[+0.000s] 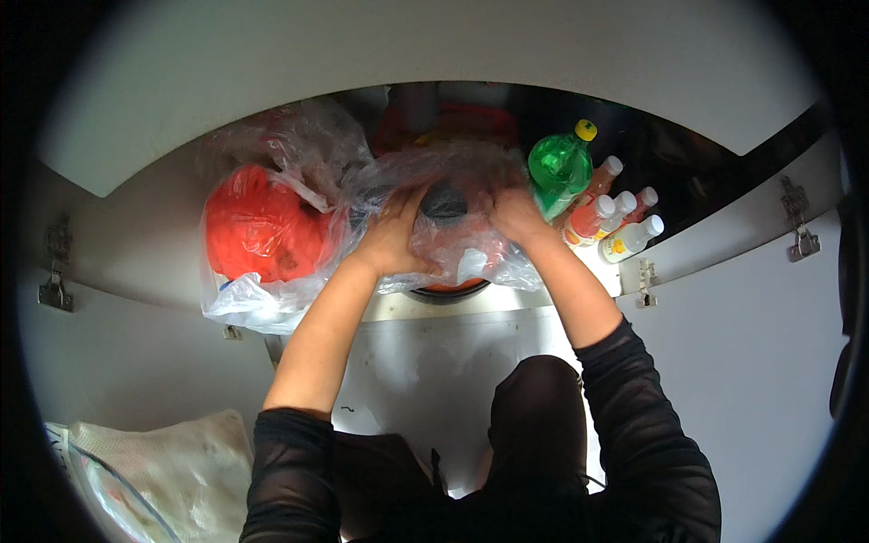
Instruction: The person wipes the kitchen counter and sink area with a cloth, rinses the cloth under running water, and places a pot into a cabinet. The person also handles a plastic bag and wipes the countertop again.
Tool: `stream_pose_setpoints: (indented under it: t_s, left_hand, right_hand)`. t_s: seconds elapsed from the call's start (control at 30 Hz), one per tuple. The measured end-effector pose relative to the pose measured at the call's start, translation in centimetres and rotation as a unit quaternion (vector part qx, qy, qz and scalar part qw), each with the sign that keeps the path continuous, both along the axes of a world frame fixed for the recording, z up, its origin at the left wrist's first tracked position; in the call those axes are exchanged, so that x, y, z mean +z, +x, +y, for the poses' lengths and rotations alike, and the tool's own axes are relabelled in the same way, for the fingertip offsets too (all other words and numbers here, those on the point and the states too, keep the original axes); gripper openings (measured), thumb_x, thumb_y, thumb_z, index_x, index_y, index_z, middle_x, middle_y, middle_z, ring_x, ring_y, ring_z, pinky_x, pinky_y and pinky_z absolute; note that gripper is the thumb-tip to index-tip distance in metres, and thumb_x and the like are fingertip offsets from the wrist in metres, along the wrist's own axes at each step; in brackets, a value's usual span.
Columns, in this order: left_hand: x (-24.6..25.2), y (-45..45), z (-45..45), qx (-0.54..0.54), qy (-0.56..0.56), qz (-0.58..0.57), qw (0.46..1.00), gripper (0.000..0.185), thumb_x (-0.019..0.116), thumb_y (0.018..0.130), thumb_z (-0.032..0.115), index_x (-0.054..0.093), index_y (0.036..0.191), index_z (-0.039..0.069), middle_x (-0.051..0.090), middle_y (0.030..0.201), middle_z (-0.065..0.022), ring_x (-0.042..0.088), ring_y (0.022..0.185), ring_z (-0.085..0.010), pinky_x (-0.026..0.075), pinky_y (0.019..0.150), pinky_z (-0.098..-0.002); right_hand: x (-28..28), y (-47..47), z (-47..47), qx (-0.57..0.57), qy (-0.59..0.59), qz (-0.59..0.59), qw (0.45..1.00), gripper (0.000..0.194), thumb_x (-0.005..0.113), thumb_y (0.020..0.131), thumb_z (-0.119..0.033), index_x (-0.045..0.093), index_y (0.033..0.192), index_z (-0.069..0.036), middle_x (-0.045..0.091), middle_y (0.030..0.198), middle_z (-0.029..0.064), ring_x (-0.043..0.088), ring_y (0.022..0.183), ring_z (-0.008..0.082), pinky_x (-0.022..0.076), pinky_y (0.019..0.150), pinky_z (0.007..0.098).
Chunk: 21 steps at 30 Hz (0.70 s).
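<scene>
My left hand point(397, 237) lies with its fingers spread on a clear plastic bag point(502, 265). A dark round thing point(445, 202) shows through the film between my hands. At the bag's other side is my right hand point(514, 209), its fingers bent and partly hidden by the plastic, so I cannot tell whether it grips it. Under the bag's front edge shows a round dark-rimmed vessel with orange on it point(451, 293). To the left, a red plastic bag point(261, 227) sits bundled inside clear plastic, its contents hidden.
Right of my hands stand a green soda bottle point(560, 166) with a yellow cap and several small white-capped bottles point(631, 241). A red basket point(468, 122) sits in the dark cabinet behind. Open cabinet doors with hinges point(801, 234) flank me. A pale mesh bag point(170, 461) lies lower left.
</scene>
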<state>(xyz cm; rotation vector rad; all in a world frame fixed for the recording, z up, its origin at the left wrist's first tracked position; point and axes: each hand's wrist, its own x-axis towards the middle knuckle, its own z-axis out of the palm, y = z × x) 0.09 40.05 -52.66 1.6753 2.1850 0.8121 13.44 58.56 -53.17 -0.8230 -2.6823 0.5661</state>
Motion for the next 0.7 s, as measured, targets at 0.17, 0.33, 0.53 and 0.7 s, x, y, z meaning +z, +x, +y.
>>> stream_pose_setpoints:
  t_s: [0.17,0.33,0.53,0.7]
  left_hand:
    - [-0.2,-0.3,0.1,-0.013,0.003,0.006,1.000,0.118,0.083,0.043,0.028,0.018,0.139,0.009,0.026,0.139,-0.0211,0.026,0.129,-0.0356,0.024,0.106,-0.0370]
    - [-0.8,-0.4,0.2,0.012,-0.019,0.014,1.000,0.119,0.083,0.043,0.029,0.017,0.139,0.008,0.025,0.139,-0.0214,0.025,0.129,-0.0353,0.024,0.106,-0.0359]
    - [-0.6,-0.6,0.3,0.012,-0.072,0.005,0.997,0.123,0.082,0.043,0.039,0.011,0.141,0.020,0.018,0.144,-0.0145,0.017,0.133,-0.0326,0.020,0.101,-0.0581]
    - [0.4,-0.1,0.3,0.032,-0.115,0.026,0.992,0.124,0.082,0.041,0.039,0.011,0.141,0.021,0.018,0.144,-0.0125,0.016,0.133,-0.0319,0.017,0.101,-0.0613]
  right_hand:
    - [-2.9,-0.4,1.9,-0.133,-0.188,0.097,0.968,0.043,0.045,0.087,-0.027,0.048,0.121,-0.001,0.048,0.122,0.0235,0.047,0.111,0.0376,0.0359,0.096,0.0391]
    - [-3.1,0.8,1.4,-0.034,-0.048,0.078,0.995,0.037,0.047,0.083,-0.016,0.050,0.117,0.000,0.052,0.116,0.0241,0.051,0.104,0.0377,0.0410,0.090,0.0402]
    - [-0.9,0.8,0.6,0.064,0.089,0.130,0.985,0.035,0.048,0.081,-0.012,0.050,0.113,0.000,0.048,0.119,0.0251,0.049,0.104,0.0406,0.0412,0.089,0.0425]
    - [-1.6,-2.0,0.6,-0.007,0.066,0.026,0.997,0.048,0.047,0.085,-0.025,0.038,0.126,-0.001,0.038,0.129,0.0261,0.044,0.113,0.0400,0.0349,0.097,0.0413]
